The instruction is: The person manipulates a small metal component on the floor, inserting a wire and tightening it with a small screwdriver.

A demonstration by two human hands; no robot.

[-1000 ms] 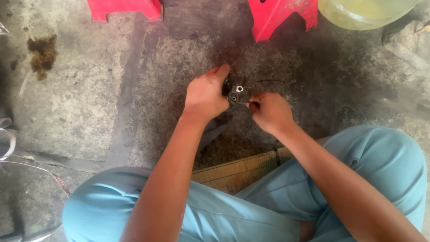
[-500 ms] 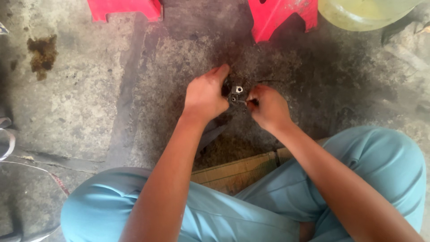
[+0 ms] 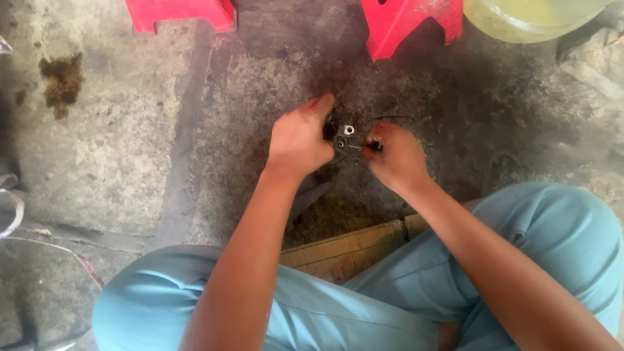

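Observation:
My left hand (image 3: 300,138) is closed around a small dark metal part (image 3: 343,136) with a shiny square nut on top, held just above the stained concrete floor. My right hand (image 3: 395,156) pinches a thin tool or pin (image 3: 365,147) whose tip meets the side of that part. Most of the part is hidden behind my left fingers. Both forearms reach out over my knees in light blue trousers (image 3: 552,234).
Two red plastic stools (image 3: 182,12) (image 3: 409,23) stand at the far edge. A pale yellow translucent container (image 3: 526,19) sits at the top right. A wooden board (image 3: 351,244) lies between my legs. A brown stain (image 3: 62,81) and loose straps (image 3: 13,208) are at left.
My right hand has moved slightly left, closer to the metal part; the left hand stays put.

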